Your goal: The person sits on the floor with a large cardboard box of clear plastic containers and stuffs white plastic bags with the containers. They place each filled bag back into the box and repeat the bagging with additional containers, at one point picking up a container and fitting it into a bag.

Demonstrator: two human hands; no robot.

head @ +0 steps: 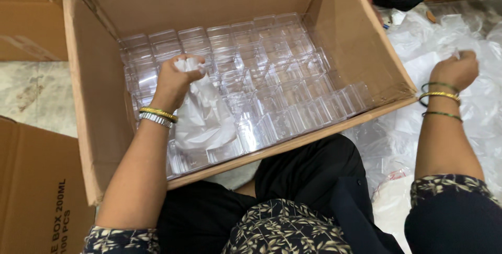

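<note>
2 hands show: the left hand [175, 79] and the right hand [456, 69]. 1 open cardboard box [99, 128] holds clear plastic containers [272, 71], too many and too see-through to count, laid in about 4 rows. 1 white plastic bag [204, 115] hangs in the box. The left wrist bears 2 bangles [157, 116], the right wrist 3 bangles [440, 97]. 2 further cartons [36, 191] show at the left.

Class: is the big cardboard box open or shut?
Open: the cardboard box has flaps spread, showing clear plastic containers inside.

brown cardboard box [130, 3], clear plastic boxes [272, 71], white bag [206, 113]
</note>
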